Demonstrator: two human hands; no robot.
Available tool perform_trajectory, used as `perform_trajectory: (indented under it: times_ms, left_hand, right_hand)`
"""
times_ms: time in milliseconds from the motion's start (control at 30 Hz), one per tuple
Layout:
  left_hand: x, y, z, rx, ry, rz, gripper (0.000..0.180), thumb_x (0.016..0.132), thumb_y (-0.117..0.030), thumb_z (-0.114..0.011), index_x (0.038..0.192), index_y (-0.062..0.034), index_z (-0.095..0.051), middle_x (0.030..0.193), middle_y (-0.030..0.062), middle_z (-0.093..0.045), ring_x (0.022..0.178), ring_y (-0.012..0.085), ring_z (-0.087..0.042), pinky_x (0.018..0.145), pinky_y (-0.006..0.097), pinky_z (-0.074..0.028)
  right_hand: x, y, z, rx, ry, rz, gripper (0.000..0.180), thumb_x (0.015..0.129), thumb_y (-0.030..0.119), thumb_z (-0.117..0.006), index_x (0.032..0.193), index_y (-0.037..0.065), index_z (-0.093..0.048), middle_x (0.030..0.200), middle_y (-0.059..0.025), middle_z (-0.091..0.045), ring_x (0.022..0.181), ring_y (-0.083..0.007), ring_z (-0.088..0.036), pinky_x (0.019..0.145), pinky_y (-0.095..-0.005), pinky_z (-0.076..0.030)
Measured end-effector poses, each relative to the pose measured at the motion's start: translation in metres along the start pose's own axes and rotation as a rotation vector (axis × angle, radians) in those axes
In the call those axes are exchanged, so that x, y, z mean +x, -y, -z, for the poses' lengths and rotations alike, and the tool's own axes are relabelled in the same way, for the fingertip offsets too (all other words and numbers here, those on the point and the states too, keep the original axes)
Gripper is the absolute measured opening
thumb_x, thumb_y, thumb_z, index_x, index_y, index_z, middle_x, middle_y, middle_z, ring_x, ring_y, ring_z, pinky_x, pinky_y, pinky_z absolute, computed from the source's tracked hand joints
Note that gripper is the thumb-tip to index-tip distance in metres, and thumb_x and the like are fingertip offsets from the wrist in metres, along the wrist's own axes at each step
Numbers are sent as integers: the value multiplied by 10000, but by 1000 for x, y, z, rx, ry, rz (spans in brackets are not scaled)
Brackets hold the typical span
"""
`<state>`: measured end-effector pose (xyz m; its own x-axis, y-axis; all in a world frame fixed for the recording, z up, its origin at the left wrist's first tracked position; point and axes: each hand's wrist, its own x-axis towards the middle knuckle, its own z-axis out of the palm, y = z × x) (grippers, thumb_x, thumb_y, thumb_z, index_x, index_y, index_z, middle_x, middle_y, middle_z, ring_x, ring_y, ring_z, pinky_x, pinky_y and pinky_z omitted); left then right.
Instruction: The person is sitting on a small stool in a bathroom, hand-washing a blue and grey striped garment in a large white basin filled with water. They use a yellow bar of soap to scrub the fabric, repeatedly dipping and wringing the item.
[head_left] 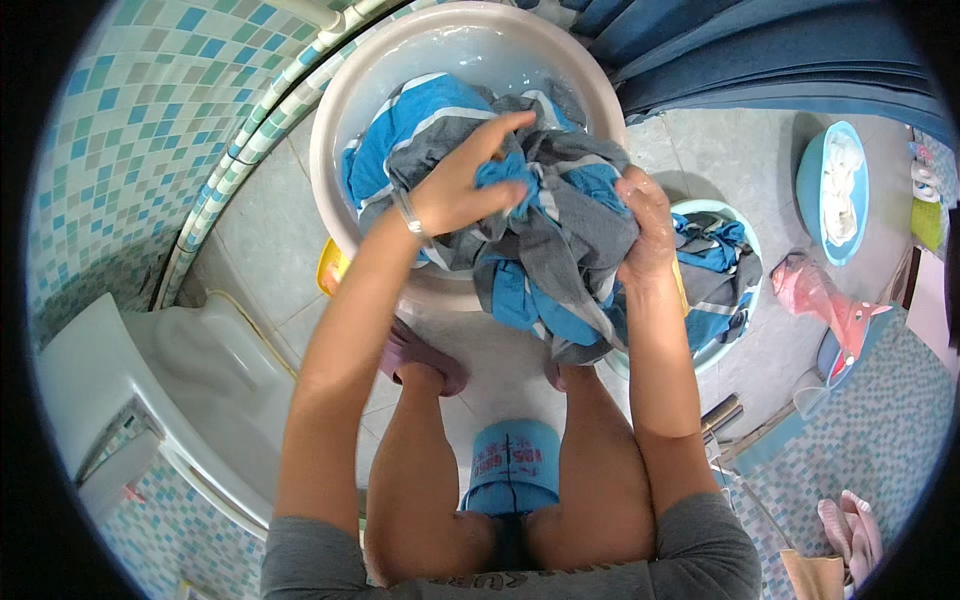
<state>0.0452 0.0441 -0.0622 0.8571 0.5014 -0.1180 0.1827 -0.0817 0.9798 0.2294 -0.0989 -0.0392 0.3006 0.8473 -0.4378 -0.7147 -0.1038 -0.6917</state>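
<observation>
A bulky wet cloth with blue, grey and white stripes (560,230) is bunched over the near rim of a large pale basin (335,110). Part of the cloth lies in the water and part hangs down outside the rim. My left hand (465,185), a band round its wrist, rests over the bunched folds with thumb and fingers spread; the fingers are slightly blurred. On the other side, my right hand (648,225) has its fingers curled round the cloth's right edge. Some fingertips are hidden in the folds.
Right of the large basin stands a smaller tub (748,245) of similar striped fabric. Farther right are a blue basin (808,185) with white cloth and a pink plastic bag (805,290). A squat toilet (215,345) is at left, a blue bucket (515,440) between my legs, a dark curtain (780,60) behind.
</observation>
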Motion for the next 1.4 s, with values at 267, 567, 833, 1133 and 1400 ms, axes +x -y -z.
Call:
perform_trajectory:
  times_ms: [267,567,833,1133,1400]
  left_hand:
    - [-22,13,-5,738,16,122,689,552,-288,-825,1162,-50,-614,1130,166,-634,1074,353,-574,934,419,-465]
    - [-14,-39,-86,274,-582,-225,459,749,-339,-688,1019,4,-545,1196,176,-551,1192,360,-415,1029,493,-281]
    - [29,18,-57,-45,-866,80,283,843,-143,-614,1090,-7,-588,928,172,-578,891,365,-544,828,430,-421]
    - [17,-23,-77,379,-701,96,188,857,-181,-628,969,-30,-625,999,146,-604,910,345,-596,739,398,-485]
    - [-2,-47,-98,441,-545,-63,296,782,-280,-700,932,-26,-676,952,151,-651,810,350,-636,695,383,-512]
  right_hand:
    - [-4,9,-15,23,108,98,133,760,105,-651,777,83,-522,839,-43,-562,762,-136,-569,720,-266,-487]
    - [25,-28,3,124,-37,-199,424,919,316,-564,1220,18,-564,1063,-99,-638,963,-208,-617,879,-354,-497]
    - [6,-39,-34,-221,-138,-153,381,950,310,-487,1174,12,-567,1046,-87,-631,911,-179,-622,823,-316,-509]
    - [12,-50,-18,92,-234,-194,290,928,274,-476,1075,61,-607,971,-67,-625,856,-168,-616,761,-304,-509]
    - [28,-65,5,-370,-168,236,282,920,295,-531,1018,51,-634,942,-88,-625,910,-181,-605,804,-310,-485]
